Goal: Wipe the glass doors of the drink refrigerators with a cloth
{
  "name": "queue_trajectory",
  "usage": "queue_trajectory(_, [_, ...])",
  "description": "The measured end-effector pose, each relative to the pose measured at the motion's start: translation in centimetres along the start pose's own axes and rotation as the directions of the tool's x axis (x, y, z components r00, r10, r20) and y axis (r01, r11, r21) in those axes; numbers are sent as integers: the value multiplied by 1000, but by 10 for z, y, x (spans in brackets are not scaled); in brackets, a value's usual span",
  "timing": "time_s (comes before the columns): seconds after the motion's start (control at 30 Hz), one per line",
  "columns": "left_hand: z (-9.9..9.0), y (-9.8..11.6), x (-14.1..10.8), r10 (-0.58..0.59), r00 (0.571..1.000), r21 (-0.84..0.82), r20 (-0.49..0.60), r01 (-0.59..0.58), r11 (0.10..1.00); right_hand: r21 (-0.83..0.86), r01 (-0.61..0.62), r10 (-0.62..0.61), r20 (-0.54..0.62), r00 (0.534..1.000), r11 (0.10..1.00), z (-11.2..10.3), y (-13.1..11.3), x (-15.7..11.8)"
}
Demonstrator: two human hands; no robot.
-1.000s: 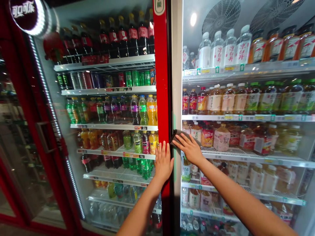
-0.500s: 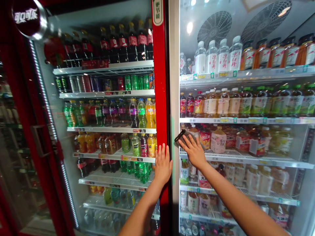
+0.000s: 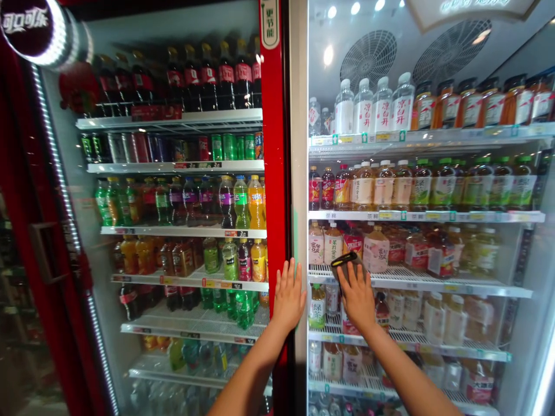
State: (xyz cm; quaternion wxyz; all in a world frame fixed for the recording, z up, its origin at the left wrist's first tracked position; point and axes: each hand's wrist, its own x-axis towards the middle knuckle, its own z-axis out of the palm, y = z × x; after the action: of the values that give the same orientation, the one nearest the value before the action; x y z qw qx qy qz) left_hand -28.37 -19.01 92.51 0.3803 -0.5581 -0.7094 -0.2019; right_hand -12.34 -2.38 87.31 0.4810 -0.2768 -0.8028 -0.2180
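Two bare hands at the glass front of a lit drinks cooler. The right hand (image 3: 358, 297), open with its fingers extended, lies over a folded, dark grey-brown, cloth-like pad (image 3: 347, 264) and appears to press it against the broad, clear glass pane (image 3: 515, 277); the pad is held under the fingers rather than enclosed in a fist. The left hand (image 3: 288, 303), also open and empty, rests palm-forward near the junction of the glossy red door frame (image 3: 273, 144) and the smooth, pale upright strip (image 3: 298, 144). As to progress, the pad is in contact partway up the pane, and the action appears to be under way; no visible boundary separates treated glass from untreated, so the portion done and the portion left cannot be determined. The pad is matte and soft-looking, roughly rectangular, with a thick black upper edge bearing a thin yellow line. The pane is rigid, flat and reflective, with small bright glints. Behind it stand a rounded, pink-labelled plastic bottle (image 3: 376, 249), near the pad in view, and slender, clear, white-capped bottles (image 3: 383, 110); above these, circular ribbed fan grilles (image 3: 368, 55) contrast with the straight-edged, white wire shelf (image 3: 455, 286).
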Motion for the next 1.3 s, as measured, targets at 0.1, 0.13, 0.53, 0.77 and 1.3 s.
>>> queue_trajectory(0.1, [4,1,2,35,999,20,9,-35,999,28,152,-153,30,988,988,5,-10,-14])
queue_trajectory(0.13, [5,2,4,50,999,25,8,-50,998,41,200,-202,44,978,979,4,-11,-8])
queue_trajectory(0.53, [33,19,15,182,983,95,5,-182,979,-15,-76,76,-12,997,997,-2,28,-29])
queue_trajectory(0.77, [50,41,35,229,973,98,22,-230,968,22,41,-42,16,999,999,-23,76,11])
queue_trajectory(1.3, [71,93,43,206,979,120,-10,-203,972,21,-62,63,-33,997,998,-24,154,-12])
